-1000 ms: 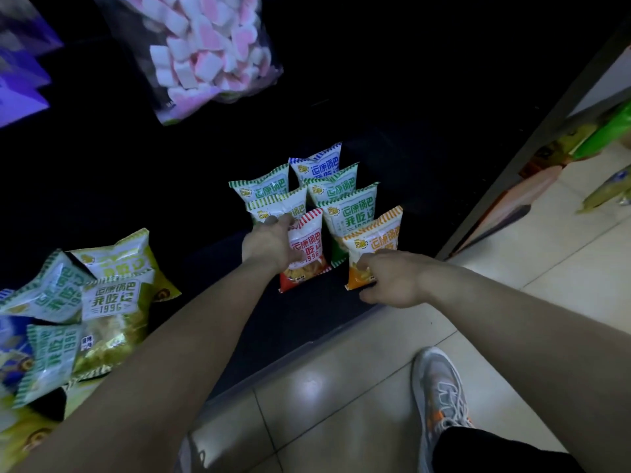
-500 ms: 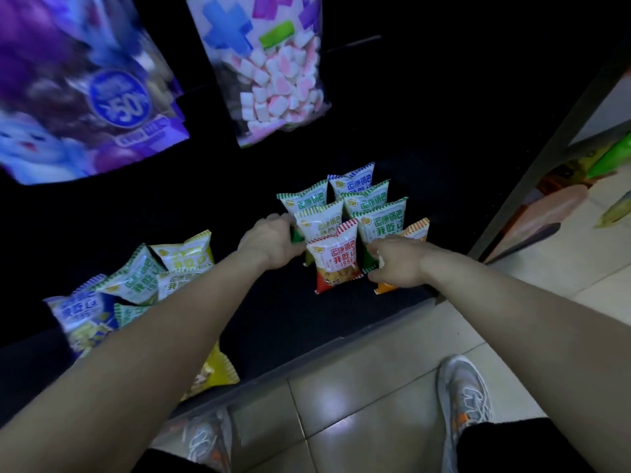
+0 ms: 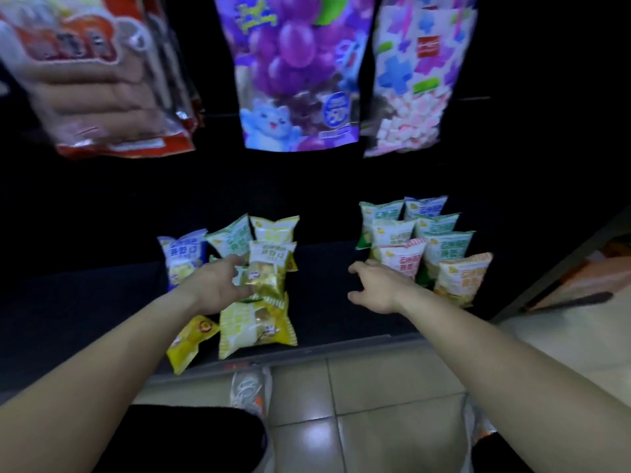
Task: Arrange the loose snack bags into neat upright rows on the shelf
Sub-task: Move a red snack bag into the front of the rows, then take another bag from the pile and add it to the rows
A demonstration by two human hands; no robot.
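Upright rows of small snack bags stand on the right of the dark bottom shelf (image 3: 324, 319), with a red bag (image 3: 401, 264) and an orange bag (image 3: 461, 278) in front and green bags (image 3: 444, 250) behind. A loose pile lies to the left: a blue bag (image 3: 181, 257), green and yellow ones, and two yellow bags (image 3: 252, 326) flat at the shelf's front edge. My left hand (image 3: 218, 285) is on the pile, fingers curled on a yellow snack bag (image 3: 269, 268). My right hand (image 3: 375, 285) hovers open with fingers spread, just left of the red bag.
Large bags hang above the shelf: a red sausage pack (image 3: 95, 73), a purple grape candy bag (image 3: 293, 70), a marshmallow bag (image 3: 413, 80). A dark shelf post (image 3: 563, 268) rises at the right. My shoe (image 3: 249, 387) rests on the tiled floor below the shelf edge.
Both hands have left the upright rows. My left hand moved left onto the loose pile and closed on a yellow bag; my right hand let go of the orange bag and opened.
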